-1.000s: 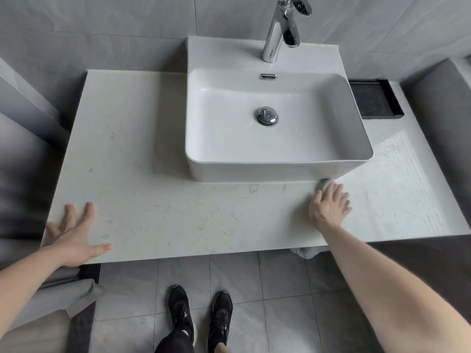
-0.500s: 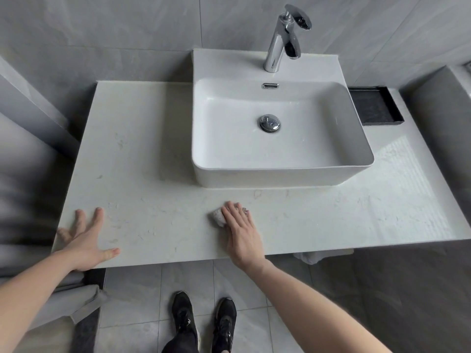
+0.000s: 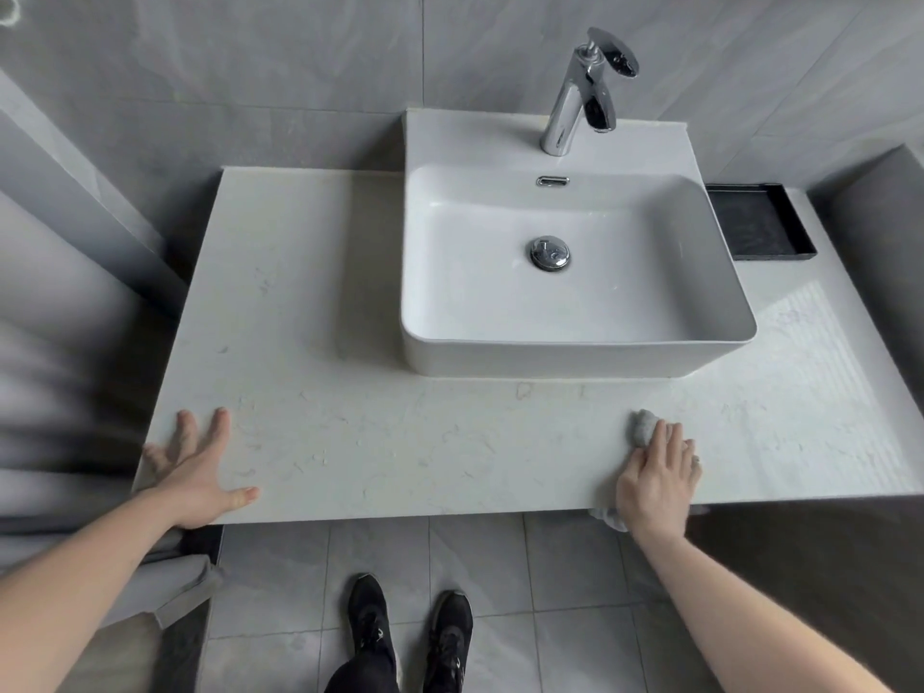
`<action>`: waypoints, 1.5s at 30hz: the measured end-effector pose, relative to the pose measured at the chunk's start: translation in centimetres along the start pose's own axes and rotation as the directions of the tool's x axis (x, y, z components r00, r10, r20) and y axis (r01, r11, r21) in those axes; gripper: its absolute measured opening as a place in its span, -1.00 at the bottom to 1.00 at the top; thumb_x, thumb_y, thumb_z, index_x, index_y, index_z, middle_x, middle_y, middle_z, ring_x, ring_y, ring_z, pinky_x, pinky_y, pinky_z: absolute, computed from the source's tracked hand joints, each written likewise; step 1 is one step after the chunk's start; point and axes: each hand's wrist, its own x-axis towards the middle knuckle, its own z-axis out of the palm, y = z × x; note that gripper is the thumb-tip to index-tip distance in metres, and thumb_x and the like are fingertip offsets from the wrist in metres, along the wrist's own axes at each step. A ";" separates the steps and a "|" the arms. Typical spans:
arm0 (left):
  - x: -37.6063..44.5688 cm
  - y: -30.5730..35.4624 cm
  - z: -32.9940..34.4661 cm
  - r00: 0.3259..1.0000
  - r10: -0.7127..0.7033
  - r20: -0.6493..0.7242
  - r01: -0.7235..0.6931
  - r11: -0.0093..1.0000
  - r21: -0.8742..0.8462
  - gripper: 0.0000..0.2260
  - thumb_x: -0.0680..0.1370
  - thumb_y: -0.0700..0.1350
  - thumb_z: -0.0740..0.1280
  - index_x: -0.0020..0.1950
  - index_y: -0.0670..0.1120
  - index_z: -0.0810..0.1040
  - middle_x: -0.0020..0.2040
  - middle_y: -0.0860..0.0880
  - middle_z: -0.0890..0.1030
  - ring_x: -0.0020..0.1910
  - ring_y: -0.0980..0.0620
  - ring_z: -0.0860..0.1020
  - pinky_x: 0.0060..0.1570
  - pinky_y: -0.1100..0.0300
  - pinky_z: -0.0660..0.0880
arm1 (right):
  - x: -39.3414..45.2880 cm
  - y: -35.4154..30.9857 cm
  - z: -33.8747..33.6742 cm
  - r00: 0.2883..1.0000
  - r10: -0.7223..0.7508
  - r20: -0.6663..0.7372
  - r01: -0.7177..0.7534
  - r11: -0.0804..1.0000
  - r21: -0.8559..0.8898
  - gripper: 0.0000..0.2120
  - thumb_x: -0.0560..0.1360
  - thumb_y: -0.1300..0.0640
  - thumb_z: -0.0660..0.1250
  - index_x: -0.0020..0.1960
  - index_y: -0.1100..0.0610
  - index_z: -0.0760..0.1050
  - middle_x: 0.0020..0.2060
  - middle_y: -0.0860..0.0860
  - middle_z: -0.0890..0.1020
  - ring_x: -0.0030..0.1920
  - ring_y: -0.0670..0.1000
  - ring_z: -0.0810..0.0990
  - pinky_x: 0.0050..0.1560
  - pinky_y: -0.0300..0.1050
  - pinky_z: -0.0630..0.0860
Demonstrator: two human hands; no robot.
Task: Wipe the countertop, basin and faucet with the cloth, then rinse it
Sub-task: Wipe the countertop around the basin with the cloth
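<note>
A: Worktop (image 3: 350, 342) first — pale marbled slab, the white basin (image 3: 575, 357) standing on its rear right half, the chrome faucet (image 3: 570, 107) upright on the basin's back ledge.

B: Free surface?

A: A wide bare stretch from the left edge to the basin wall, plus a strip along the front edge between the two hands. A black tray (image 3: 760, 222) sits at the rear right corner, just beside the basin.

B: Left hand (image 3: 200, 472)?

A: Flat at the front left corner, fingers spread and straight, thumb lying along the front edge; it holds nothing.

B: Right hand (image 3: 655, 472)?

A: Palm down near the front edge, right of centre, fingers pressing the grey cloth (image 3: 642, 426) onto the worktop — a wad shows past the fingertips, and a pale bit hangs below the front edge by the wrist.
</note>
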 end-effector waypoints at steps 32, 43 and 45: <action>1.0 -0.8 0.6 0.997 0.036 -0.066 -0.043 0.994 -0.104 0.14 0.40 0.22 0.52 0.55 0.29 -0.39 0.50 0.10 -0.59 0.54 -0.40 -0.34 0.45 -0.44 0.10 | -6.8 -12.1 5.0 0.994 -0.087 0.059 0.085 0.996 0.033 -0.42 0.70 0.07 0.07 0.68 0.09 0.01 0.67 0.04 -0.01 0.66 0.13 -0.08 0.64 0.17 -0.14; 1.6 -1.5 1.4 0.986 0.059 -0.159 -0.074 0.993 -0.093 0.10 0.38 0.27 0.51 0.59 0.26 -0.29 0.57 0.06 -0.47 0.55 -0.43 -0.26 0.37 -0.47 0.23 | -22.6 -30.1 11.8 0.784 -0.559 0.269 0.546 0.828 0.129 -0.24 0.50 0.16 0.03 0.69 0.06 -0.09 0.67 -0.01 -0.16 0.66 0.13 -0.22 0.60 0.17 -0.21; 1.4 -1.8 1.4 0.978 0.088 -0.190 -0.096 0.995 -0.033 0.06 0.41 0.33 0.44 0.59 0.24 -0.30 0.59 0.03 -0.42 0.56 -0.43 -0.18 0.38 -0.37 0.29 | -24.2 -32.0 11.9 0.722 -0.612 0.322 0.606 0.784 0.133 -0.12 0.39 0.19 0.05 0.69 0.06 -0.14 0.66 -0.01 -0.22 0.64 0.13 -0.30 0.59 0.14 -0.28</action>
